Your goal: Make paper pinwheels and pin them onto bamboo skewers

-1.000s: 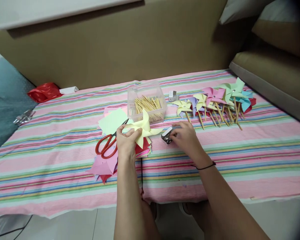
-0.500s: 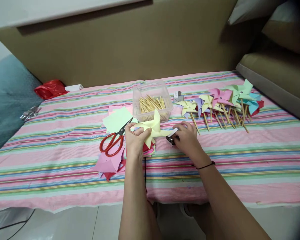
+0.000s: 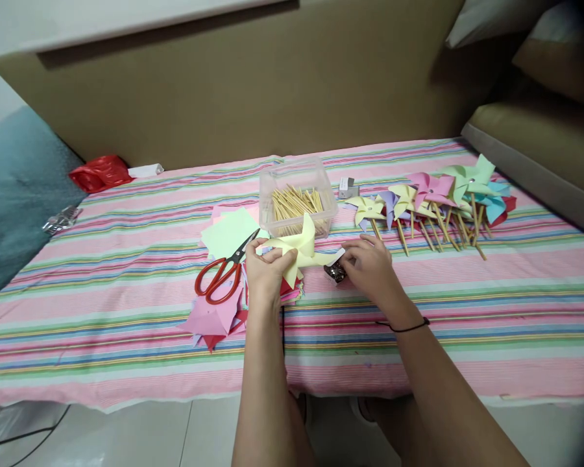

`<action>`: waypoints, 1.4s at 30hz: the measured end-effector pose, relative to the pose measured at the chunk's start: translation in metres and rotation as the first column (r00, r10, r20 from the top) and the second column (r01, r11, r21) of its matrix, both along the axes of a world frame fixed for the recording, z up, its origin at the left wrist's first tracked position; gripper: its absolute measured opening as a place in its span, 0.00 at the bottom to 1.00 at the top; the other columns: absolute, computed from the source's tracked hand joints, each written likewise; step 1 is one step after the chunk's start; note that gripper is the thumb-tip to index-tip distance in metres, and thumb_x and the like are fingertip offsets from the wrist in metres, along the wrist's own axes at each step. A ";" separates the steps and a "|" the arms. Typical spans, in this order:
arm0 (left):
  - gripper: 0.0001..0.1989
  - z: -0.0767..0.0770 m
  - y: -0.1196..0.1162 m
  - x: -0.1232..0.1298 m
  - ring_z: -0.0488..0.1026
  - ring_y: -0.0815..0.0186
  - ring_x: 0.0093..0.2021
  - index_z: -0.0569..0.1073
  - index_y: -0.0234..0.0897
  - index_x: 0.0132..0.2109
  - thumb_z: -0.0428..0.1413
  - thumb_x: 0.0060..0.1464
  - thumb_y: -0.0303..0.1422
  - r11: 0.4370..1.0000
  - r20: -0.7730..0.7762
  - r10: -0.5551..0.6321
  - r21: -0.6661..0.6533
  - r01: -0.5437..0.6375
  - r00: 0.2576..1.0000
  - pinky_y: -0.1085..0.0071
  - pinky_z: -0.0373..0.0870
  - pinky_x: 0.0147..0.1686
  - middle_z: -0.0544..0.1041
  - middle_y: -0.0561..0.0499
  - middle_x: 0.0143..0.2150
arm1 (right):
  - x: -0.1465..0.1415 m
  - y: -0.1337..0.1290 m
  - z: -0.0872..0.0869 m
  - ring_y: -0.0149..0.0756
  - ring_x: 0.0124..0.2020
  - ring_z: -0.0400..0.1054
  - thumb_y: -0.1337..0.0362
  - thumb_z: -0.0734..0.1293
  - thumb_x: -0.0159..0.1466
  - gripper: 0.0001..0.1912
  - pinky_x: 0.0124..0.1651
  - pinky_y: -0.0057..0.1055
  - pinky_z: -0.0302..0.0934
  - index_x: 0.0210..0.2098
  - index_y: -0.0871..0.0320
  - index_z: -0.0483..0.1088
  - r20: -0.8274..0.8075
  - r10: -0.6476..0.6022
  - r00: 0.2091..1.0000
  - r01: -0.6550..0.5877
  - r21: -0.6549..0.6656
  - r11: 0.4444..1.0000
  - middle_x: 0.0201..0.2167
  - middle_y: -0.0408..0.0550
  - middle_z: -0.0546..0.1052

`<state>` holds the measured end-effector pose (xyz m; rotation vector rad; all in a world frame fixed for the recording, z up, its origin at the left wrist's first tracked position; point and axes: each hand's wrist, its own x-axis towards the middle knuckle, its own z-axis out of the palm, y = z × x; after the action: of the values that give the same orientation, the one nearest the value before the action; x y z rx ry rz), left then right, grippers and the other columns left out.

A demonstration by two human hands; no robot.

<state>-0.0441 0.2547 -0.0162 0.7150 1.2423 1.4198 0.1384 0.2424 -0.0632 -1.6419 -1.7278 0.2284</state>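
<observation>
My left hand pinches a pale yellow paper pinwheel between thumb and fingers, its blades curled upward. My right hand is just right of the pinwheel, fingers curled and closed; whatever is between them is hidden. Beside its fingertips lies a small dark, shiny clump with a white flap, too small to identify. Left of my left hand lie red-handled scissors, partly over sheets of coloured paper. Light green paper lies under the blades, and pink cut paper under the handles.
A clear plastic box of wooden sticks stands beyond my hands. A small grey-white box is beside it. Finished pinwheels on sticks lie in a row at right. A red plastic bag sits at far left on the striped cloth.
My right hand has drawn back slightly to the right of the dark shiny clump, uncovering more of it. My left hand keeps the pinwheel in nearly the same place.
</observation>
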 end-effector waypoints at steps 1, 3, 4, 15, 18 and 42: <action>0.33 0.000 0.000 0.000 0.75 0.65 0.22 0.58 0.40 0.44 0.66 0.30 0.28 1.000 -0.004 0.002 0.002 -0.002 1.000 0.68 0.73 0.26 0.75 0.57 0.24 | 0.003 -0.001 0.004 0.50 0.51 0.66 0.69 0.64 0.56 0.10 0.57 0.53 0.53 0.20 0.56 0.71 -0.083 -0.013 0.996 0.014 0.007 1.000 0.38 0.51 0.80; 0.33 0.001 -0.001 0.002 0.74 0.65 0.22 0.57 0.40 0.44 0.66 0.31 0.28 1.000 -0.016 0.004 0.005 -0.003 1.000 0.69 0.72 0.25 0.75 0.57 0.24 | 0.007 -0.005 0.013 0.47 0.44 0.71 0.66 0.66 0.55 0.06 0.53 0.48 0.60 0.22 0.56 0.72 -0.307 -0.058 0.950 0.052 -0.028 0.998 0.35 0.51 0.80; 0.33 0.001 -0.001 0.002 0.74 0.66 0.21 0.57 0.40 0.44 0.66 0.31 0.28 1.000 -0.026 0.004 0.007 -0.004 1.000 0.69 0.72 0.24 0.75 0.57 0.24 | 0.008 -0.006 0.017 0.46 0.41 0.73 0.65 0.67 0.54 0.05 0.50 0.46 0.63 0.23 0.56 0.72 -0.443 -0.085 0.892 0.062 -0.067 0.996 0.35 0.51 0.80; 0.31 -0.004 -0.001 0.021 0.71 0.70 0.21 0.56 0.42 0.43 0.65 0.34 0.28 0.998 -0.132 0.001 0.062 0.007 0.991 0.75 0.67 0.24 0.69 0.63 0.21 | 0.000 -0.012 0.041 0.26 0.26 0.67 0.62 0.72 0.52 0.10 0.35 0.28 0.66 0.31 0.56 0.67 -0.960 -0.112 0.258 -0.093 -0.140 0.986 0.24 0.38 0.73; 0.30 -0.002 -0.004 0.028 0.69 0.72 0.19 0.55 0.42 0.42 0.64 0.35 0.27 0.996 -0.144 0.006 0.084 0.006 0.990 0.76 0.66 0.24 0.68 0.64 0.21 | -0.003 -0.012 0.043 0.26 0.25 0.65 0.63 0.71 0.52 0.13 0.33 0.26 0.64 0.33 0.55 0.64 -0.966 -0.103 0.238 -0.118 -0.133 0.984 0.23 0.36 0.72; 0.31 -0.005 0.000 0.021 0.70 0.71 0.19 0.56 0.42 0.43 0.65 0.34 0.29 0.996 -0.146 0.047 0.080 -0.036 0.988 0.76 0.66 0.25 0.68 0.63 0.21 | 0.034 -0.010 0.017 0.27 0.22 0.56 0.52 0.69 0.53 0.14 0.28 0.28 0.59 0.25 0.56 0.66 -0.880 -0.194 0.434 -0.050 -0.239 0.970 0.21 0.38 0.60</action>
<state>-0.0233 0.2551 -0.0212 0.8650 1.3284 1.4772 0.1721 0.2320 -0.0466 -1.3006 -0.7732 1.1039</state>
